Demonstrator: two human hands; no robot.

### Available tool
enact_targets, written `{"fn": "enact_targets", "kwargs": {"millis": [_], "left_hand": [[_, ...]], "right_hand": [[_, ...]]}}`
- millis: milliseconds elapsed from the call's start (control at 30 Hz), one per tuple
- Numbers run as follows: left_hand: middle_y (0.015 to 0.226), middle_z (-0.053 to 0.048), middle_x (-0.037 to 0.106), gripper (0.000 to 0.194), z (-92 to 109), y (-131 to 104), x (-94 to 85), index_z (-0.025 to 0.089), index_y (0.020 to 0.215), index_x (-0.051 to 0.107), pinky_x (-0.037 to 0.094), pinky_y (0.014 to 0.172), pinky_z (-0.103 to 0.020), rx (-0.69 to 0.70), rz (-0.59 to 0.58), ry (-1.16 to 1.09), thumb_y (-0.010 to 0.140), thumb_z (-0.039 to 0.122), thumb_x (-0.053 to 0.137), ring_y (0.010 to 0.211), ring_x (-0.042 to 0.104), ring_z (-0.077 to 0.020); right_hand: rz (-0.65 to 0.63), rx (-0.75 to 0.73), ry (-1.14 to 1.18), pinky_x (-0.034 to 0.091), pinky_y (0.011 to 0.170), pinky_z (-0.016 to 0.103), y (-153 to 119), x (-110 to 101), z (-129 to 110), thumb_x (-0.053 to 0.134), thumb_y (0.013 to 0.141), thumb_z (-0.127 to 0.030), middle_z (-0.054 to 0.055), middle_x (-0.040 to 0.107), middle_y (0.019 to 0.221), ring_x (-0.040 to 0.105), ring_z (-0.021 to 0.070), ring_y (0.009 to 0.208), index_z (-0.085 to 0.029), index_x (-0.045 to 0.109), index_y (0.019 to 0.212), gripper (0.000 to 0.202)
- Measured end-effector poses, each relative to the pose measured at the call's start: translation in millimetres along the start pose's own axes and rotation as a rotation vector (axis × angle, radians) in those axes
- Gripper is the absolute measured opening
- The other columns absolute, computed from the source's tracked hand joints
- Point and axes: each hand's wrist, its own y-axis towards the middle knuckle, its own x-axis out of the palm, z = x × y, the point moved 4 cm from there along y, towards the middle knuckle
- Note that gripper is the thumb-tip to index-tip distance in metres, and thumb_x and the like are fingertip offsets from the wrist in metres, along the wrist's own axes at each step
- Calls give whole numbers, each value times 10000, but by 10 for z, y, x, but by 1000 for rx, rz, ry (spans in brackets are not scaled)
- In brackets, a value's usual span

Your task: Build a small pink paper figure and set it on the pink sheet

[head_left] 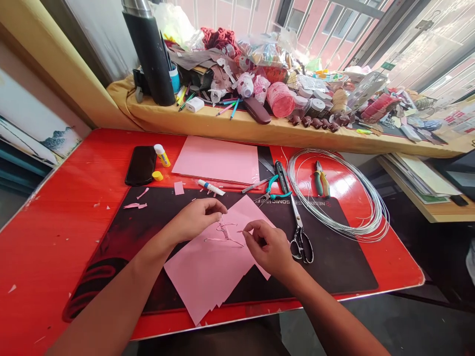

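My left hand (195, 217) pinches the top of a small wire figure (225, 234), a stick shape with thin limbs partly wrapped in pink paper. The figure is over several sheets of pink paper (208, 277), fanned out on a dark desk mat (330, 267). To its right, my right hand (269, 244) has thumb and forefinger closed on a thin pink paper strip (240, 231), whose tip points at the figure. Scissors (301, 240) lie just beyond my right hand. A white marker-like tube (211, 187) rests beyond my left hand.
Beyond the mat are a phone (141, 165), a glue stick (162, 155), its yellow cap (158, 176) and a pink paper stack (218, 158). Teal pliers (272, 190), a box cutter (282, 177), yellow-green pliers (321, 180) and a wire coil (374, 217) lie right. A cluttered sill holds a black flask (150, 59).
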Motion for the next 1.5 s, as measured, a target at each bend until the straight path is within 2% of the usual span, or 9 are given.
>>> {"fn": "enact_targets", "kwargs": {"millis": [133, 233, 467, 800, 1500], "left_hand": [[840, -21, 707, 271, 70, -52, 84, 205, 984, 752, 472, 715, -320, -9, -15, -13, 783, 298, 596, 790, 623, -214], [817, -5, 682, 260, 114, -90, 123, 211, 995, 739, 469, 705, -311, -17, -35, -52, 791, 283, 595, 778, 618, -204], [814, 3, 654, 257, 224, -139, 129, 204, 1002, 724, 469, 697, -308, -9, -31, -176, 780, 285, 624, 753, 602, -185], [778, -2, 644, 281, 362, -167, 119, 183, 986, 733, 486, 686, -304, -13, -21, -215, 749, 307, 649, 727, 596, -178], [772, -3, 650, 265, 385, -185, 109, 183, 962, 728, 491, 681, -303, -18, -16, -207, 738, 291, 634, 719, 605, -176]], "right_hand": [[20, -155, -61, 345, 507, 213, 62, 25, -149, 576, 961, -174, -86, 542, 542, 468, 85, 430, -214, 616, 948, 58], [1, -251, -93, 351, 515, 218, 86, 55, -229, 559, 960, -146, -77, 592, 557, 505, 90, 438, -216, 605, 956, 83], [-15, -358, -151, 386, 547, 228, 60, 52, -324, 542, 962, -102, -51, 661, 620, 585, 100, 485, -204, 605, 961, 120], [-38, -361, -157, 391, 561, 238, 59, 41, -333, 526, 964, -104, -35, 676, 636, 610, 108, 500, -196, 610, 943, 126], [-138, -198, -63, 356, 550, 235, 52, 60, -279, 548, 963, -145, -51, 668, 616, 571, 111, 480, -223, 640, 976, 121]]}}
